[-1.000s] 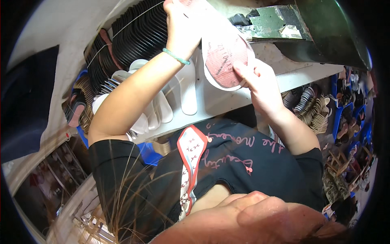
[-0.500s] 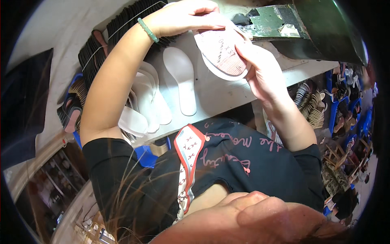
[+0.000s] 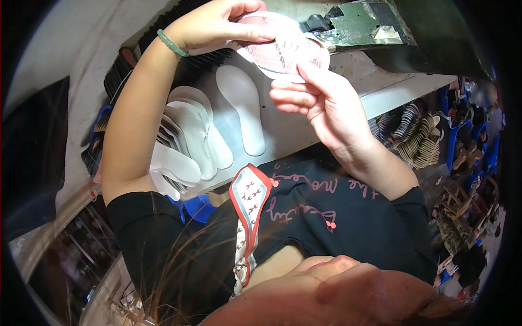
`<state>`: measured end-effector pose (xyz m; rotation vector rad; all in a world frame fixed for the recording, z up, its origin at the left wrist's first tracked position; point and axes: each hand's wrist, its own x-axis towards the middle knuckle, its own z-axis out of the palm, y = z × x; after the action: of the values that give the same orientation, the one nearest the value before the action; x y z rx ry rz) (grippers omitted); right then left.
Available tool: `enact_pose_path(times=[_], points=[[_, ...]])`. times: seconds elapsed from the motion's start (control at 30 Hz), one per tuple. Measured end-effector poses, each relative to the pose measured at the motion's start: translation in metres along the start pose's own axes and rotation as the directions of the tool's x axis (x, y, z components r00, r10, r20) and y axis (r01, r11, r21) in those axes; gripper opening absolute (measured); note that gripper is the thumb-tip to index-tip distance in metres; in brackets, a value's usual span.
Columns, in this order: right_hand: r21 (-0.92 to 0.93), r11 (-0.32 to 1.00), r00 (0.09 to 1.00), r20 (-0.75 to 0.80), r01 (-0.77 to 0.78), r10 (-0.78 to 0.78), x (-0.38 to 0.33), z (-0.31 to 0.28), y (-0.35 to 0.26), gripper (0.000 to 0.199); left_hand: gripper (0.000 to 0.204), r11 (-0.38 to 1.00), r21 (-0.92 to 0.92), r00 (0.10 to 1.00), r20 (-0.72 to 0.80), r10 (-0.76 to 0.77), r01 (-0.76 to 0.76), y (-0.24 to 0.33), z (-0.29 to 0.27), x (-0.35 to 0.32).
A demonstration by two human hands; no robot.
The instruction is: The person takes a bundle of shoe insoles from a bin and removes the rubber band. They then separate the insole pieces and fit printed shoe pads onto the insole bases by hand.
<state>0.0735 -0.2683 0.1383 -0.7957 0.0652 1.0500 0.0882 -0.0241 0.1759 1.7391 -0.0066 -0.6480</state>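
Observation:
A sole-shaped insole (image 3: 283, 51), pale pink and printed with a white rim, is held up near the machine head at the top. My left hand (image 3: 225, 26), with a green bangle on its wrist, is closed on its left end, thumb across the printed face. At its lower right edge, my right hand (image 3: 331, 106) has its thumb on the face; the other visible fingers curl below the edge. Below lies a single white insole (image 3: 242, 106) on the white table (image 3: 288, 127). White insoles (image 3: 201, 133) overlap in a pile beside my left forearm.
A green machine arm (image 3: 364, 27) with worn paint reaches in from the upper right, close to the held insole. Stacked black pieces (image 3: 119, 73) stand behind my left arm. Striped soles (image 3: 416, 136) and blue crates (image 3: 454, 146) sit beyond the table's right edge.
The held insole has moved left and up and turned flatter, close against the machine. My left hand has shifted left; my right hand's grip has moved along the edge, its fingers now showing below.

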Motion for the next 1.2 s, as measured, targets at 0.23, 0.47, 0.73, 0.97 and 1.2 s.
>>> enact_pose_path(times=[0.23, 0.47, 0.73, 0.97, 1.2], points=[[0.222, 0.967, 0.993, 0.024, -0.122, 0.12, 0.003, 0.031, 0.019, 0.046, 0.023, 0.991, -0.12, 0.997, -0.049, 0.056, -0.062, -0.008, 0.002, -0.006], [0.165, 0.986, 0.998, 0.062, -0.03, 0.02, 0.008, 0.024, 0.011, 0.043, 0.025, 0.989, 0.135, 0.974, -0.224, -0.031, 0.062, -0.007, 0.023, -0.017], [-0.345, 0.911, 0.959, 0.081, -0.227, 0.27, 0.004, -0.014, -0.037, 0.04, 0.028, 0.98, 0.151, 0.96, -0.267, -0.087, 0.131, -0.015, 0.061, -0.03], [-0.468, 0.873, 0.977, 0.082, -0.138, 0.199, -0.003, -0.021, -0.016, 0.038, 0.038, 1.0, 0.028, 0.935, -0.355, 0.014, -0.004, -0.006, 0.091, -0.046], [-0.561, 0.824, 0.988, 0.156, 0.081, 0.009, -0.032, -0.029, 0.014, 0.019, 0.036, 0.926, -0.358, 0.928, -0.292, -0.233, 0.119, -0.007, 0.103, -0.055]])
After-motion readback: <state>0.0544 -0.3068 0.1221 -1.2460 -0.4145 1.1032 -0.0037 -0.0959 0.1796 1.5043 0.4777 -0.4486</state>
